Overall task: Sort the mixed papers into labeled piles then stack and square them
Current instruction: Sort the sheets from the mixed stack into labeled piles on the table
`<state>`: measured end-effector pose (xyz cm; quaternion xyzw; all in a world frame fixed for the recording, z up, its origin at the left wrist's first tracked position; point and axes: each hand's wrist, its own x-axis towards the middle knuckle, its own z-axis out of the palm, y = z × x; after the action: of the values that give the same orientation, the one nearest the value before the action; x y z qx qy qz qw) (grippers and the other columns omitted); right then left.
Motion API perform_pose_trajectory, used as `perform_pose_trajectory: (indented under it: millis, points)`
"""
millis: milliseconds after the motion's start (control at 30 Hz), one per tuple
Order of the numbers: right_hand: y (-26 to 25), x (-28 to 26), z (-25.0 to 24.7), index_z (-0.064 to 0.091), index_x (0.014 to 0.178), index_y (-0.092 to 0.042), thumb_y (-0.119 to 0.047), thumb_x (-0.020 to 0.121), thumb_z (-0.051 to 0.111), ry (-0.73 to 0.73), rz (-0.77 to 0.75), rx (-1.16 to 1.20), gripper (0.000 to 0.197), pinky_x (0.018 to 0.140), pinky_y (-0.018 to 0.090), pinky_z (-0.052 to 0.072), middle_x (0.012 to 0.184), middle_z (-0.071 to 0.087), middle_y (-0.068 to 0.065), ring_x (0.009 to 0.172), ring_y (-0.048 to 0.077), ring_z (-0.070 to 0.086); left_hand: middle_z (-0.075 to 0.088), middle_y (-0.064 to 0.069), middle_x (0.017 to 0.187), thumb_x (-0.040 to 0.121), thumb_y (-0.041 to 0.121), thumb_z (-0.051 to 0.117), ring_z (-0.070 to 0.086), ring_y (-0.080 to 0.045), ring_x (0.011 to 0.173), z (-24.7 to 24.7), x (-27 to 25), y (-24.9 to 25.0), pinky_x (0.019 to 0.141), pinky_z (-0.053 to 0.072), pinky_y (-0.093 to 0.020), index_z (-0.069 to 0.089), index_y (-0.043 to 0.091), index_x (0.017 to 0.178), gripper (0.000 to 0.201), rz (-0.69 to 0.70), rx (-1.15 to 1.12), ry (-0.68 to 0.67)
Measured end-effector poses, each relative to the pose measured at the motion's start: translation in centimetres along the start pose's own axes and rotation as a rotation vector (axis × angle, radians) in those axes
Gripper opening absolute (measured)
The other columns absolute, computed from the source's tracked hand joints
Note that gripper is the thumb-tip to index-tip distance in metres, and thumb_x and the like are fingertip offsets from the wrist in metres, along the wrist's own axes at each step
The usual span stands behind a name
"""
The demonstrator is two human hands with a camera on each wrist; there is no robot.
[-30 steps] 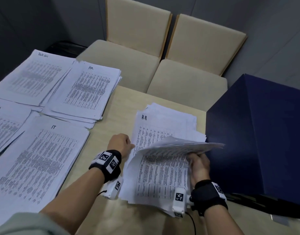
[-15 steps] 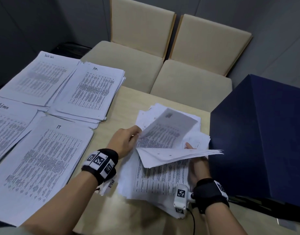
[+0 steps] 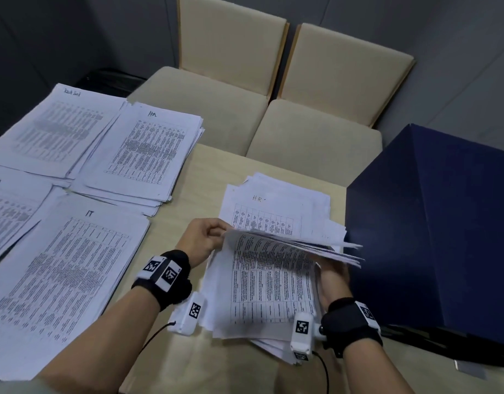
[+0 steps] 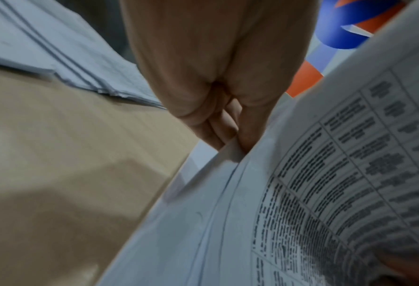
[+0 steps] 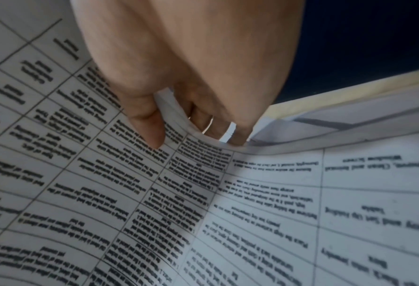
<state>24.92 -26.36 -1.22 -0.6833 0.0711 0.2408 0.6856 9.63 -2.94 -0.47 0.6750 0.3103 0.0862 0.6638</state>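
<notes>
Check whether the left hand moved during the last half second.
Yes. The left hand dropped the raised sheet and now pinches the near-left corner of the bent bundle, slightly nearer the person relative to the HR pile.

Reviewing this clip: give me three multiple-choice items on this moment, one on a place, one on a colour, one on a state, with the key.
1. Where does the sheet marked HR lie?
A. on the pile marked IT
B. on the table, beyond the lifted sheets
C. on a chair seat

2. What colour is the box right of the papers?
A. dark blue
B. red
C. white

3. What is the left hand doing?
A. lying flat on the table
B. pressing the IT pile
C. pinching the corner of the lifted sheets

Key: B, its HR label shows just past the raised bundle; A, the box faces are navy in the head view; C, the left wrist view shows thumb and fingers closed on the paper corner.
</notes>
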Motion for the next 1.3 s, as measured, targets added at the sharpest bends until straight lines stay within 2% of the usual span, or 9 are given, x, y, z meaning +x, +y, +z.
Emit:
perform_pose_trajectory:
  millis: [100,200,367,467,633,733,1000,1133,1300]
  points:
    - [0.2,0.3,0.3,0.071,0.083,-0.011,0.004,0.083,0.068,0.031,-0.010,0.024,0.015,0.064,0.016,0.053,0.080,0.074,-0.007,0.092,0.020,0.063,0.069,-0.022,0.074,0.075,-0.019,0.065,0.061,-0.020,0.065,0.0,0.3,0.1,0.062,0.054,-0.034,0.069,-0.006,0.083,0.016,0.056,0.109,0.003]
    - [-0.1,0.0,0.2,0.065,0.079,-0.012,0.006,0.085,0.066,0.036,-0.017,0.031,0.019,0.056,0.016,0.050,0.073,0.071,-0.003,0.083,0.020,0.060,0.056,-0.011,0.054,0.072,0.000,0.073,0.047,-0.012,0.049,0.1,0.7,-0.1,0.051,0.043,-0.027,0.058,0.000,0.061,0.018,0.096,0.255,0.125]
    - [-0.1,0.5,0.0,0.060,0.110,-0.003,0.013,0.083,0.064,0.085,-0.056,0.043,0.032,0.073,0.022,0.053,0.096,0.072,0.008,0.091,0.022,0.068,0.044,-0.007,0.050,0.081,0.054,0.067,0.038,-0.012,0.047,0.0,0.7,0.6,0.048,0.031,-0.024,0.052,0.001,0.059,0.060,0.056,0.235,0.133]
    - [-0.4,0.6,-0.2,0.053,0.118,-0.003,0.017,0.084,0.057,0.108,-0.017,0.155,0.039,0.079,0.028,0.055,0.104,0.071,0.011,0.095,0.021,0.068,0.025,0.005,0.052,0.097,0.041,0.055,0.022,-0.010,0.044,0.0,0.6,1.1,0.047,0.021,-0.026,0.030,0.018,0.057,0.053,0.063,0.299,0.234]
    - [-0.4,0.3,-0.5,0.065,0.080,-0.003,0.020,0.083,0.047,0.047,0.063,0.201,0.030,0.076,0.023,0.053,0.090,0.073,0.010,0.091,0.021,0.068,0.034,0.004,0.056,0.098,0.018,0.046,0.031,-0.017,0.054,-0.3,0.8,1.3,0.053,0.024,-0.030,0.034,0.017,0.061,0.038,-0.031,0.255,0.332]
    - [-0.7,-0.3,0.0,0.075,0.078,-0.008,0.016,0.088,0.048,-0.061,0.088,0.241,0.038,0.065,0.015,0.053,0.084,0.075,0.002,0.079,0.009,0.070,0.064,0.007,0.077,0.098,0.013,0.041,0.057,-0.014,0.070,0.3,-0.1,2.9,0.061,0.039,-0.024,0.061,0.017,0.079,0.028,-0.010,0.093,0.253]
    - [-0.3,-0.4,-0.1,0.070,0.096,-0.008,-0.021,0.083,0.064,-0.110,0.184,0.204,0.019,0.079,0.043,0.057,0.099,0.068,0.016,0.090,0.034,0.063,0.072,-0.012,0.110,0.082,0.010,0.032,0.066,-0.029,0.102,1.2,-0.2,3.3,0.080,0.054,-0.031,0.068,-0.003,0.086,0.038,-0.256,-0.495,0.009]
    - [-0.4,-0.3,-0.1,0.065,0.102,-0.011,-0.005,0.092,0.058,-0.030,0.032,0.063,0.014,0.071,0.028,0.047,0.111,0.070,0.006,0.100,0.017,0.063,0.067,-0.009,0.105,0.094,0.025,0.057,0.061,-0.030,0.103,0.4,1.9,0.5,0.090,0.047,-0.036,0.065,0.009,0.102,0.020,-0.232,0.347,0.397]
    - [-1.4,-0.9,-0.1,0.063,0.092,-0.004,0.012,0.091,0.044,-0.058,0.059,0.130,0.025,0.062,0.021,0.055,0.090,0.074,0.004,0.082,0.014,0.070,0.065,-0.005,0.079,0.089,0.024,0.068,0.058,-0.023,0.074,0.7,2.7,-0.6,0.066,0.042,-0.024,0.059,0.016,0.074,0.019,-0.205,0.796,0.248]
